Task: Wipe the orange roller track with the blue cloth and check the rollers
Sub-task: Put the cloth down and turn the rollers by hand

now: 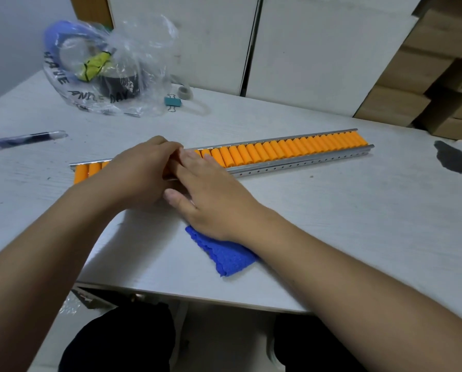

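The orange roller track (283,150) lies across the white table (358,210), a row of orange rollers in a metal channel running from left to upper right. My left hand (138,173) rests palm down on the rollers near the track's left part, hiding several of them. My right hand (208,194) lies beside it, fingers spread, fingertips touching the rollers and the near rail. The folded blue cloth (224,253) lies flat on the table under my right wrist; neither hand holds it.
A clear plastic bag (106,68) with tape rolls stands at the back left, a teal binder clip (173,102) and a small tape roll (185,92) beside it. A pen (23,139) lies at the left edge. A dark patch (452,157) marks the table's right. Cardboard boxes (439,63) are stacked behind.
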The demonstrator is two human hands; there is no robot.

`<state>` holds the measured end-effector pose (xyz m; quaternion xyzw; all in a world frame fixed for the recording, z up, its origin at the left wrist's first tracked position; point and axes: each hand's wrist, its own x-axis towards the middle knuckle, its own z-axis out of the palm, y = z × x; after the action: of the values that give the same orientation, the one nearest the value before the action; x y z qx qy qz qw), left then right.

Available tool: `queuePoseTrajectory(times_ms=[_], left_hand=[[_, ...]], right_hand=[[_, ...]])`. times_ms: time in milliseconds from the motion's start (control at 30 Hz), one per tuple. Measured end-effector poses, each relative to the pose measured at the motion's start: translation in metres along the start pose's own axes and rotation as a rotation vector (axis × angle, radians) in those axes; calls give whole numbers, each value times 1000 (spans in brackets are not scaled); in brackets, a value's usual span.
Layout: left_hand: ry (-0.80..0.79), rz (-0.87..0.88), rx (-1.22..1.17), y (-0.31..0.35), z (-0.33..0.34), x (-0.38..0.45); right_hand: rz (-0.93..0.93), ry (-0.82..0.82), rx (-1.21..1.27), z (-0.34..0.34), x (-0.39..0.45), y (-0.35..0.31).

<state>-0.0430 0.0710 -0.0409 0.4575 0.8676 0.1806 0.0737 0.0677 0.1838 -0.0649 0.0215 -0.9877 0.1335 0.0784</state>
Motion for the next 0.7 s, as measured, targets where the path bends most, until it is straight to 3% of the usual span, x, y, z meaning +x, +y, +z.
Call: queuePoseTrajectory(times_ms=[500,700], left_hand=[[0,-26,58,-2,0,-1],[-26,-64,47,-19,-8,-12]], right_hand=[[408,113,-89,-32,-56,91],[313,128,4,-31,-65,83]])
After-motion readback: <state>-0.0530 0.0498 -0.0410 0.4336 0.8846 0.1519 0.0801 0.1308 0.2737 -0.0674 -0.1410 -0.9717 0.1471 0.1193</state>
